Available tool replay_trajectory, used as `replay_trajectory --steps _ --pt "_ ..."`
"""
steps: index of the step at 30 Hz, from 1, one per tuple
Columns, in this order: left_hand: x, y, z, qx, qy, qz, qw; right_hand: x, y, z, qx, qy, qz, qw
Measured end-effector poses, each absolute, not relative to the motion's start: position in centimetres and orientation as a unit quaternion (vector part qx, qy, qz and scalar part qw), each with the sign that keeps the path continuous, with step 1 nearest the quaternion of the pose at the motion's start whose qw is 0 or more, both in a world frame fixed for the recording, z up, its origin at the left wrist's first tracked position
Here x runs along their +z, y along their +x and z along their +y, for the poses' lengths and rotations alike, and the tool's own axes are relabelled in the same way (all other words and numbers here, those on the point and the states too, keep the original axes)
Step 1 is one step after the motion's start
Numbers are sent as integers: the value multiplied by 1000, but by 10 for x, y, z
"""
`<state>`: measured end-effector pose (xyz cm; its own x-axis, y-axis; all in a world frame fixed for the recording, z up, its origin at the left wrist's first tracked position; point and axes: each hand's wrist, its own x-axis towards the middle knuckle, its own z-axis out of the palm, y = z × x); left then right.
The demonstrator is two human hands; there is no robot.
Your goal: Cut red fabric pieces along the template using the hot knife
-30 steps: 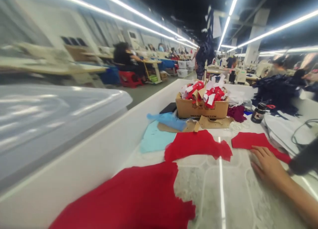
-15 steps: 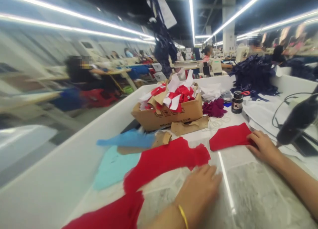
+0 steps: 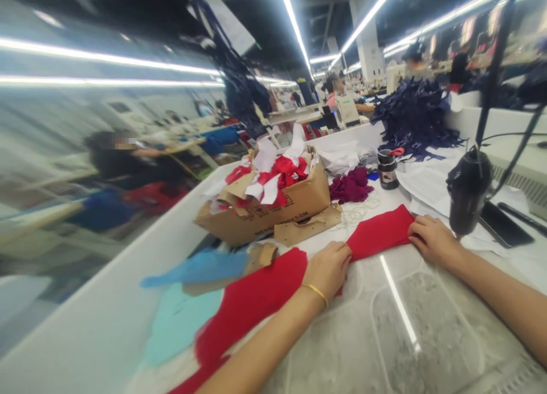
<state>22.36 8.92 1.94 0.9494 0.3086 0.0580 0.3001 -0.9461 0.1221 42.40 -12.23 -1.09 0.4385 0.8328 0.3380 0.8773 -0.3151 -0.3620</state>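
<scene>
A small red fabric piece lies stretched out flat between my two hands. My left hand, with a yellow band at the wrist, has its fingers closed on the left end of it. At the right end, my right hand pinches the edge between thumb and fingers. Just left of my left hand, a larger red fabric piece is spread on the table, partly hidden by my wrist and forearm. Part of another red piece shows at the bottom edge.
A cardboard box of fabric scraps stands behind, near maroon cloth and a dark jar. Light blue and turquoise sheets lie left. A black hanging device and a phone are at right. Navy strips pile up behind.
My left hand has moved from the larger red piece's edge to the small piece's left end and closed on it. My right hand stays at the right end. The view has shifted and tilted.
</scene>
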Motion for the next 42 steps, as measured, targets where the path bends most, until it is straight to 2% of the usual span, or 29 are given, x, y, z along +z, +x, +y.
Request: replay_trajectory --steps 8,16,22,26,29,33,36,38,42 --pt "20 220 95 91 979 163 84 -15 422 -117 -58 -814 -500 290" --pt "7 240 60 160 969 146 121 -10 415 -119 -67 -780 -508 359" --pt "8 242 60 221 945 150 189 2 410 -124 -55 -758 -500 415" --pt "23 224 69 223 923 153 273 7 408 -128 36 -740 -467 483" --pt "45 195 72 169 907 159 350 7 407 -132 180 -712 -455 504" --pt "83 139 61 50 871 174 457 8 401 -142 413 -628 -466 468" --pt "94 103 50 -77 771 216 594 15 392 -149 501 -584 -489 411" --pt "85 90 47 -91 771 241 582 18 388 -150 501 -593 -516 363" --pt "45 87 56 -10 846 276 456 15 385 -143 417 -656 -558 291"
